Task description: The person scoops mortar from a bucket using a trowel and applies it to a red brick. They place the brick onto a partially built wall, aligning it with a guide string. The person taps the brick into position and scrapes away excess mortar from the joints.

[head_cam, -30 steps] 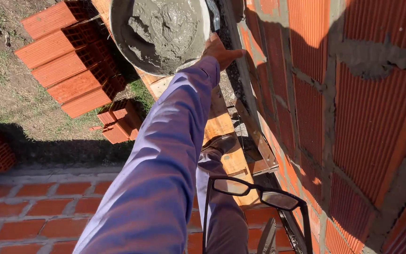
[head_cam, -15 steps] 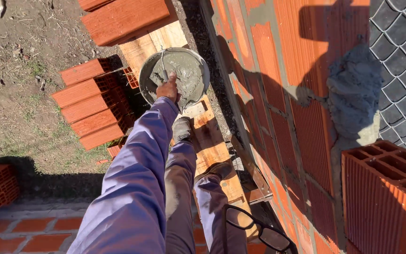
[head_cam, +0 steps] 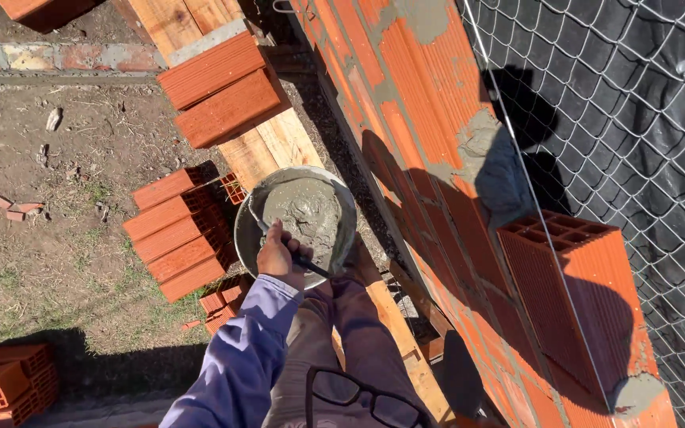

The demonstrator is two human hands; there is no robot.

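My left hand (head_cam: pixel 279 257), in a purple sleeve, reaches down and grips the dark handle of a trowel (head_cam: pixel 311 268). The trowel's blade is hidden in the wet grey mortar (head_cam: pixel 307 212). The mortar fills a round metal pan (head_cam: pixel 243 235) that sits on wooden planks (head_cam: pixel 275 147) below me. My legs in grey trousers stand just right of the arm. My right hand is out of view. A pair of glasses (head_cam: pixel 366 395) hangs at my chest.
A red brick wall (head_cam: pixel 406 103) runs along the right, with a hollow brick (head_cam: pixel 572 293) on top, a patch of mortar (head_cam: pixel 636 392) and a taut string line (head_cam: pixel 517 162). Chain-link fence (head_cam: pixel 636 119) lies behind. Brick stacks (head_cam: pixel 184 238) (head_cam: pixel 220 91) (head_cam: pixel 1 384) lie on the dirt.
The pan, held high near my head a second ago, has come down onto the planks. My left hand has left its rim and now grips the trowel handle.
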